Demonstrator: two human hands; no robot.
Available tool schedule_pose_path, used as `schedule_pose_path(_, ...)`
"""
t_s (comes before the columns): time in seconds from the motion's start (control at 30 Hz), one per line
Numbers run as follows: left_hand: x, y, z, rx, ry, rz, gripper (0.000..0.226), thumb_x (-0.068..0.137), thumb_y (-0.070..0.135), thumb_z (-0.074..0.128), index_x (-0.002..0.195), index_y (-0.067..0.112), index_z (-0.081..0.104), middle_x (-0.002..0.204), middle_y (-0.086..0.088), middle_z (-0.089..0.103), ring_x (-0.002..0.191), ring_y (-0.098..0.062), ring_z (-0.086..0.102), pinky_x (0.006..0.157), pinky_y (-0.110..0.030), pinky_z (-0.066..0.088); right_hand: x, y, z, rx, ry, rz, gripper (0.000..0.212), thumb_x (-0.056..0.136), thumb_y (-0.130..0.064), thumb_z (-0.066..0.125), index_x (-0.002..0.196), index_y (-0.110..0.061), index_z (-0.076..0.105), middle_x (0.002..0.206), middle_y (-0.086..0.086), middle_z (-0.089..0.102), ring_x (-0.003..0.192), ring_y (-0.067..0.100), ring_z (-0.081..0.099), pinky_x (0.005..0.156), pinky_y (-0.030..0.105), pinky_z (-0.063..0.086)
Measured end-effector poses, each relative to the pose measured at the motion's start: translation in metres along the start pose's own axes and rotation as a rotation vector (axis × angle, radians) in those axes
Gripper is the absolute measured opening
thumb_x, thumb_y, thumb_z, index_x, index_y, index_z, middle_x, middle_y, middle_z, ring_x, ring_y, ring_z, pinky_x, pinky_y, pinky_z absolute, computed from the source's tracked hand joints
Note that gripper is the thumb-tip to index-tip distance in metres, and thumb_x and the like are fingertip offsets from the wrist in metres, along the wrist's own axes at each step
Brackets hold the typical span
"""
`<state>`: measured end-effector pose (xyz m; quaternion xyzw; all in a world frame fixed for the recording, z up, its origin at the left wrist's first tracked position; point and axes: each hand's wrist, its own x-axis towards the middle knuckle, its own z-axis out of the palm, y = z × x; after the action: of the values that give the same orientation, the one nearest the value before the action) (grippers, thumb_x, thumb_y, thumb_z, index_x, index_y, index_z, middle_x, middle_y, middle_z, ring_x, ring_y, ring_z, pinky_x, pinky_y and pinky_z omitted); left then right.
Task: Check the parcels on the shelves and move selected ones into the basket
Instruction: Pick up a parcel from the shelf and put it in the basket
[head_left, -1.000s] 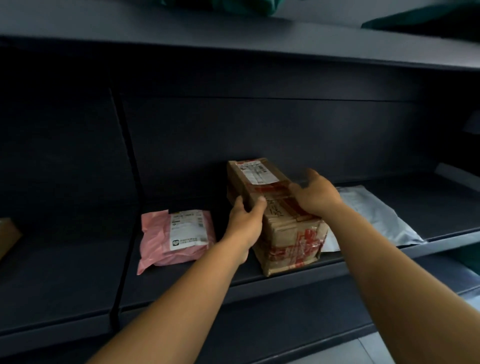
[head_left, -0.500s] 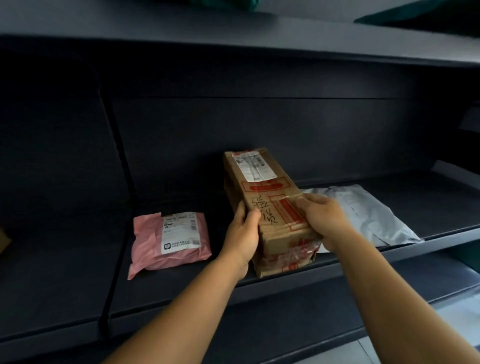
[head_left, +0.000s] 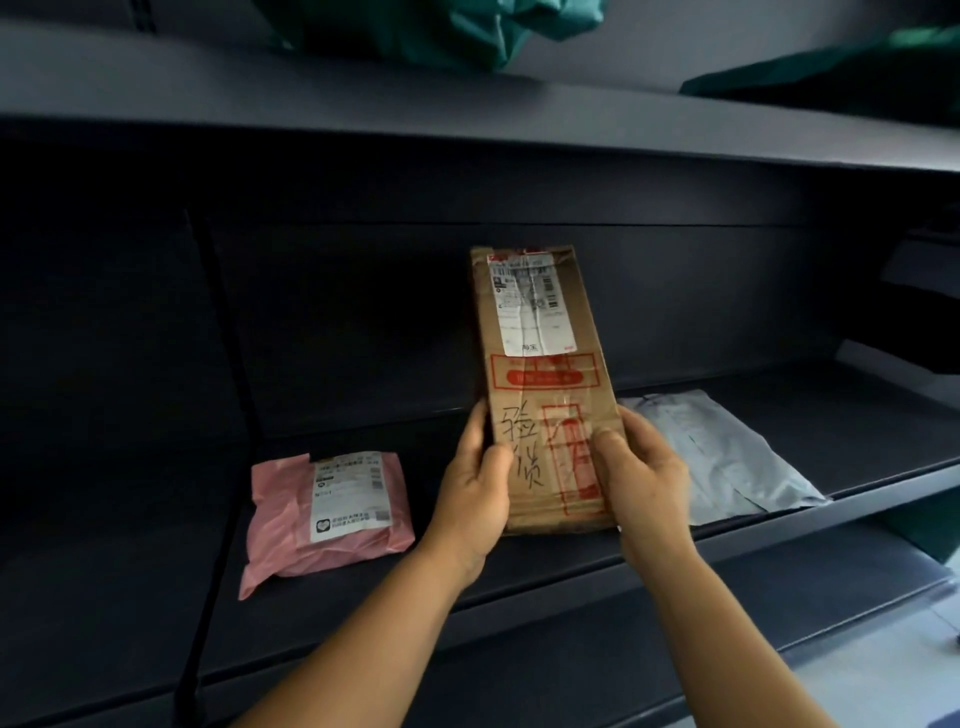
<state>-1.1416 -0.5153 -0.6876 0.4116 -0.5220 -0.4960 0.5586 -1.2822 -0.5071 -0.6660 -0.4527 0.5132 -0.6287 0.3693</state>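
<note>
Filling the view is a dark shelf unit, with another shelf board above it at 12 o'clock carrying green bags along its top. A thin dark post divides the shelf at 9 o'clock. Standing upright in the middle, tilted a little so its top leans left, is a long brown box with a white label on its upper half, red printed frames below and black handwriting near the bottom. At 3 o'clock of the box a grey bag lies flat on the shelf, its near end partly hidden behind the right hand. At 8 o'clock a pink bag with a white label lies flat near the shelf's front edge, apart from the box. Both forearms reach up from 6 o'clock. The left hand grasps the box's lower left edge, thumb on the front face. The right hand grasps the lower right edge, thumb pressed on the red print.
</note>
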Motion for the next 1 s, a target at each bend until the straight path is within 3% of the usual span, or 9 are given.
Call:
schedule_pose_path(0.3,-0.002,0.002,0.004,-0.004,-0.040,0.012,0.045,0.102,0.018,0.036,0.137,0.047,0.037,0.122,0.011,0.065,0.112,-0.004,0.061,0.100,-0.037,0.049,-0.001,0.005,-0.006,0.054,0.033,-0.015,0.027,0.093,-0.011,0.056,0.102,-0.029,0.072,0.096,0.000,0.075,0.089,0.020,0.073,0.074,0.039,0.060)
schedule_pose_path(0.5,0.001,0.003,0.012,0.008,-0.043,0.016,0.041,0.102,0.024,0.037,0.133,0.050,0.039,0.122,0.015,0.064,0.111,0.001,0.060,0.100,-0.033,0.049,-0.004,0.003,-0.011,0.081,0.047,-0.001,0.030,0.094,-0.011,0.054,0.090,-0.034,0.074,0.092,0.001,0.076,0.085,0.019,0.073,0.069,0.037,0.061)
schedule_pose_path(0.6,0.007,0.009,0.022,0.009,-0.040,0.053,0.033,0.102,0.031,0.039,0.122,0.056,0.045,0.128,0.014,0.061,0.116,0.000,0.057,0.102,-0.034,0.047,-0.002,-0.004,-0.014,0.101,0.083,0.055,0.031,0.093,-0.012,0.053,0.084,-0.031,0.075,0.090,0.006,0.075,0.088,0.027,0.072,0.076,0.047,0.060)
schedule_pose_path(0.67,0.012,0.014,0.033,-0.013,-0.065,0.065,0.029,0.100,0.037,0.042,0.122,0.055,0.049,0.132,0.012,0.059,0.120,-0.004,0.056,0.103,-0.038,0.046,0.000,-0.011,-0.021,0.113,0.120,0.076,0.028,0.092,-0.012,0.052,0.086,-0.025,0.076,0.090,0.008,0.075,0.089,0.031,0.072,0.078,0.049,0.059)
schedule_pose_path(0.83,0.016,0.025,0.069,-0.086,-0.191,0.077,0.036,0.099,0.037,0.045,0.134,0.040,0.049,0.129,0.007,0.062,0.117,-0.009,0.060,0.101,-0.041,0.047,-0.001,-0.028,-0.053,0.088,0.273,0.052,0.028,0.092,-0.014,0.054,0.081,-0.027,0.076,0.079,-0.001,0.075,0.075,0.016,0.073,0.069,0.035,0.060)
schedule_pose_path(0.93,0.011,0.036,0.096,-0.118,-0.297,0.081,0.035,0.101,0.033,0.042,0.136,0.033,0.050,0.123,0.004,0.066,0.112,-0.012,0.064,0.097,-0.041,0.051,-0.010,-0.039,-0.079,0.087,0.378,0.027,0.022,0.090,-0.015,0.055,0.092,-0.023,0.076,0.084,0.002,0.076,0.080,0.020,0.074,0.068,0.034,0.060)
schedule_pose_path(1.0,0.008,0.044,0.115,-0.122,-0.345,0.083,0.036,0.100,0.035,0.044,0.135,0.032,0.050,0.124,0.001,0.065,0.111,-0.015,0.064,0.095,-0.042,0.052,-0.019,-0.048,-0.095,0.123,0.440,0.021,0.024,0.089,-0.014,0.055,0.086,-0.024,0.077,0.089,0.007,0.075,0.086,0.026,0.073,0.072,0.039,0.061)
